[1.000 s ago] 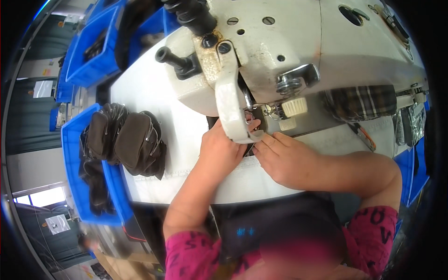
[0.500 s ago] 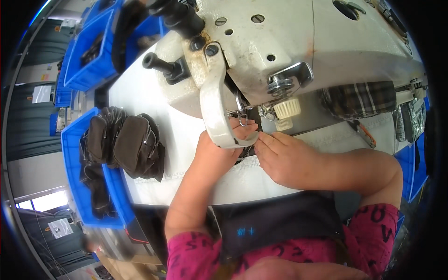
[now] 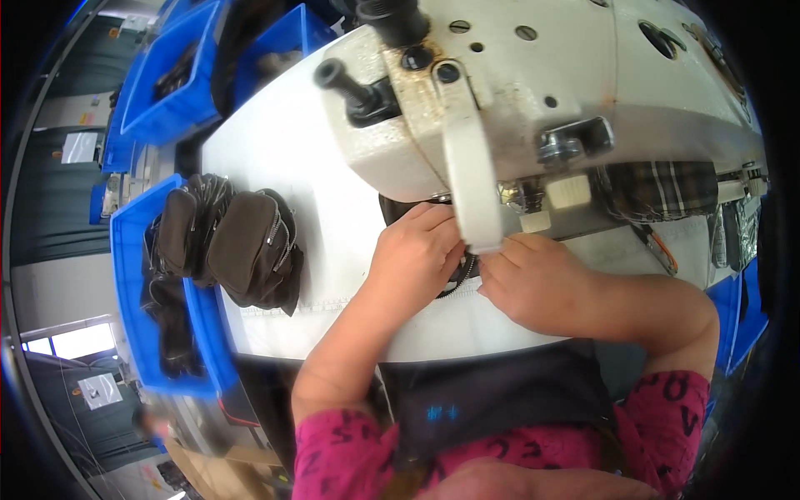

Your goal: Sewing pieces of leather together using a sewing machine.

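Observation:
A white sewing machine [image 3: 392, 158] stands over a dark zippered piece [image 3: 393, 207] on the white work surface [image 3: 283, 142]. My left hand [image 3: 417, 254] has its fingers bent onto that piece beside the needle area, with the loose zipper [image 3: 458, 279] curving out below. My right hand [image 3: 537, 279] grips at the piece's right side, fingertips close to the left hand's. The machine's curved white arm and the hands hide much of the piece and the needle.
Dark zippered pouches [image 3: 250, 246] sit at left, beside and in a blue bin [image 3: 212, 333]. More blue bins [image 3: 167, 117] stand at upper left. A plaid roll [image 3: 658, 187] and an orange cutter [image 3: 656, 248] lie at right, with another blue bin [image 3: 742, 325] beyond.
Both hands sit a little further right in the picture than before, and the left hand's fingers now cover more of the piece. The machine also appears shifted right as the view moved slightly.

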Motion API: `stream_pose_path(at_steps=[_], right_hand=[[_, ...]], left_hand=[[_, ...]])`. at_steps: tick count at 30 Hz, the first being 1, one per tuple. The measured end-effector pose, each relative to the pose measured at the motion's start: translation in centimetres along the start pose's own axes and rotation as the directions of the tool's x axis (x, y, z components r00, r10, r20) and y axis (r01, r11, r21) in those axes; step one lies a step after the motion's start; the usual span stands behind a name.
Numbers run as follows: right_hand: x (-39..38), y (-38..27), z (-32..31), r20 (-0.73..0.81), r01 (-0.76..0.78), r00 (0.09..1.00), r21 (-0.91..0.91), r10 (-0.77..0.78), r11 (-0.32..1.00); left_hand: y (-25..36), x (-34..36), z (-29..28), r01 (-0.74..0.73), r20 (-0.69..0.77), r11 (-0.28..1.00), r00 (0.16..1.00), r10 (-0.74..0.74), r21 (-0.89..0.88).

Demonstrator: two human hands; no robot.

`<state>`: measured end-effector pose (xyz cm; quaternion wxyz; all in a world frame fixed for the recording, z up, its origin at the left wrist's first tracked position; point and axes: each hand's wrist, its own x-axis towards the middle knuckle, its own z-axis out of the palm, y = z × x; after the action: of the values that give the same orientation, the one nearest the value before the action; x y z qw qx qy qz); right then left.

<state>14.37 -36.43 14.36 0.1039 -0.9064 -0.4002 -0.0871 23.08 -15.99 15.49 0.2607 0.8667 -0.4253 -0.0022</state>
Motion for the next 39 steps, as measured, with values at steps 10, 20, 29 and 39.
stream_pose_path(at_steps=[10,20,29,39], right_hand=[[0.1,0.7,0.3,-0.107,-0.019,0.994,-0.024,0.016,1.0],[0.7,1.1,-0.8,0.003,-0.07,0.998,0.064,0.07,0.995],[1.9,1.7,-1.3,-0.054,-0.064,0.996,0.145,0.072,0.987],[2.0,2.6,-0.5,-0.083,-0.395,0.901,0.248,0.425,0.885]], left_hand=[[-0.4,0.4,0.8,-0.01,-0.104,0.994,0.995,-0.001,-0.106],[-2.2,2.1,0.2,0.215,-0.242,0.963,0.937,-0.251,-0.164],[-4.9,2.9,1.2,0.192,-0.266,0.981,0.945,-0.19,-0.019],[-5.3,2.6,0.8,0.211,-0.203,0.952,0.945,-0.257,-0.223]])
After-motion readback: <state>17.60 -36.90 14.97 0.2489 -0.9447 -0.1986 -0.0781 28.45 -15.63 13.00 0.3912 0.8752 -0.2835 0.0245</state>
